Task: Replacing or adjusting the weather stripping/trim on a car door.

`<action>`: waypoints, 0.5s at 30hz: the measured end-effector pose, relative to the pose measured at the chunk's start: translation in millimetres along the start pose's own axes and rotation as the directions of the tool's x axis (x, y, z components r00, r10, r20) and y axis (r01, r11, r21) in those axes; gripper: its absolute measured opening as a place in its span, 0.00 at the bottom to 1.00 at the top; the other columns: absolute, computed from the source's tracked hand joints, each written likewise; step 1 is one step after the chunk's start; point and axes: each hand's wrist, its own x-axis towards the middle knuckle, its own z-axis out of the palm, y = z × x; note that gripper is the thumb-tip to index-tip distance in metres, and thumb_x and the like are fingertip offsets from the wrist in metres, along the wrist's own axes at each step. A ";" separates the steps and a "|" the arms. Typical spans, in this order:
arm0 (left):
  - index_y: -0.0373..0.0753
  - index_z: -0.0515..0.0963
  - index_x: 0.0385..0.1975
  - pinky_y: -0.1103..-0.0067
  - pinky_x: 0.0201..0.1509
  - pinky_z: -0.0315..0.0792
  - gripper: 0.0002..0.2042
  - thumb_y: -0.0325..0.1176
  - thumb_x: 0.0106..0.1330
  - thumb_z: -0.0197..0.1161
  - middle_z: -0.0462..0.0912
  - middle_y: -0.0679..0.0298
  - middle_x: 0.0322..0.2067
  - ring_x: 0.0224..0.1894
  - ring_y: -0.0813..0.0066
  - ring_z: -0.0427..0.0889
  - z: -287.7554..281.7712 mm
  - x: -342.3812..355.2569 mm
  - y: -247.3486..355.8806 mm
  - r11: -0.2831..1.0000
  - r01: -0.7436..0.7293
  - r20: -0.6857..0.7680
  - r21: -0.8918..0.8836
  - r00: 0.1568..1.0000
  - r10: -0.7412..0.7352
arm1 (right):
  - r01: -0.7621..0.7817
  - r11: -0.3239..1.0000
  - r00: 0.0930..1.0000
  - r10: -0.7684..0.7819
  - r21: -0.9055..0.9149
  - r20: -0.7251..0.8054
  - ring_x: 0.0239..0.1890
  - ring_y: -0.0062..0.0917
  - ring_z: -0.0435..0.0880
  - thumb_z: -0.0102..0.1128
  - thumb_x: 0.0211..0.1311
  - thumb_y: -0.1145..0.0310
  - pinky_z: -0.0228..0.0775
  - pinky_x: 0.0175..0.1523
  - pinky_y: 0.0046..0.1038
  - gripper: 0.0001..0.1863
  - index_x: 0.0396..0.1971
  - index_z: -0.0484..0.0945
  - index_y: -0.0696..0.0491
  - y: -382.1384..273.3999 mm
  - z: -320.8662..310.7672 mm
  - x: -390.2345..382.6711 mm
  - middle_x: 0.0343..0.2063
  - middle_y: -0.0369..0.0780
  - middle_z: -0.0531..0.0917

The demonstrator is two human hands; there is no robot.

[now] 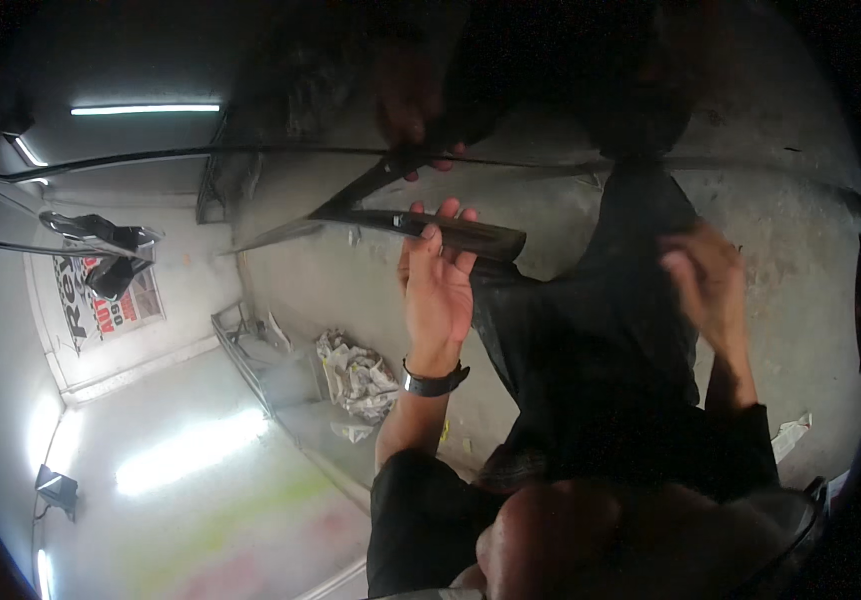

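Though beyond left hand point(439, 297), lettered poster point(114, 315).

Grey floor point(791, 330), right and centre; crumpled paper point(359, 375) left of centre. White wall point(191, 270) at left, printed poster point(144, 300) on it. Lit tube light point(146, 109) upper left. Pale surface point(251, 500) lower left, yellow-green and reddish tints, bright glare.

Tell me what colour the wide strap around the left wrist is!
The wide wrist strap looks black, as the head view shows.
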 end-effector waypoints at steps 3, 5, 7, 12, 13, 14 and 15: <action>0.35 0.64 0.58 0.67 0.62 0.70 0.20 0.35 0.69 0.53 0.73 0.51 0.55 0.58 0.58 0.72 -0.2 0.7 2.0 1.000 0.029 0.005 -0.005 1.000 -0.029 | 0.195 0.935 0.948 -0.257 0.295 0.190 0.52 0.46 0.76 0.67 0.53 0.53 0.71 0.53 0.39 0.33 0.54 0.71 0.57 -45.6 27.8 29.1 0.47 0.52 0.76; 0.36 0.62 0.59 0.67 0.60 0.72 0.21 0.33 0.69 0.53 0.72 0.50 0.55 0.57 0.58 0.73 -0.6 1.0 4.1 0.999 0.021 -0.011 -0.030 1.000 -0.021 | 0.277 0.881 0.914 -0.364 0.383 0.176 0.51 0.48 0.75 0.66 0.54 0.55 0.71 0.53 0.38 0.32 0.55 0.71 0.57 -65.6 51.9 46.4 0.53 0.50 0.71; 0.36 0.59 0.61 0.68 0.58 0.73 0.22 0.32 0.69 0.54 0.72 0.50 0.55 0.56 0.58 0.74 -1.8 0.5 5.0 0.998 0.023 -0.004 -0.057 1.000 -0.023 | 0.367 0.882 0.896 -0.420 0.297 0.141 0.50 0.46 0.76 0.65 0.55 0.57 0.71 0.52 0.38 0.30 0.55 0.71 0.56 -78.8 73.2 52.6 0.52 0.50 0.72; 0.36 0.63 0.59 0.69 0.50 0.77 0.21 0.38 0.70 0.56 0.74 0.54 0.51 0.49 0.65 0.78 -22.0 -2.6 7.9 0.996 0.080 0.082 0.048 0.993 -0.083 | 0.367 0.918 0.924 -0.378 0.150 0.055 0.45 0.42 0.79 0.65 0.54 0.66 0.75 0.46 0.36 0.25 0.54 0.73 0.52 -81.9 96.5 49.9 0.47 0.47 0.75; 0.36 0.63 0.59 0.69 0.50 0.77 0.21 0.38 0.70 0.56 0.74 0.54 0.51 0.49 0.65 0.78 -31.2 -2.9 11.8 0.993 0.090 0.009 0.079 0.996 -0.091 | 0.393 0.903 0.910 -0.409 0.176 0.064 0.45 0.42 0.79 0.65 0.54 0.66 0.75 0.46 0.36 0.25 0.54 0.73 0.52 -81.1 98.0 49.6 0.47 0.47 0.75; 0.37 0.64 0.58 0.71 0.46 0.78 0.21 0.40 0.70 0.56 0.74 0.56 0.48 0.46 0.67 0.79 -42.3 -0.8 18.3 0.971 0.028 -0.072 0.236 0.997 -0.011 | 0.428 0.888 0.898 -0.439 0.167 0.032 0.43 0.41 0.79 0.65 0.53 0.67 0.75 0.45 0.36 0.25 0.53 0.74 0.51 -80.3 98.8 50.1 0.45 0.46 0.75; 0.38 0.65 0.58 0.73 0.43 0.79 0.21 0.41 0.70 0.56 0.74 0.58 0.46 0.43 0.69 0.80 -54.5 3.4 25.9 0.930 -0.012 -0.115 0.367 0.992 0.058 | 0.441 0.885 0.895 -0.447 0.150 0.005 0.42 0.40 0.79 0.66 0.53 0.67 0.76 0.44 0.36 0.24 0.52 0.75 0.51 -79.5 99.0 51.1 0.44 0.46 0.75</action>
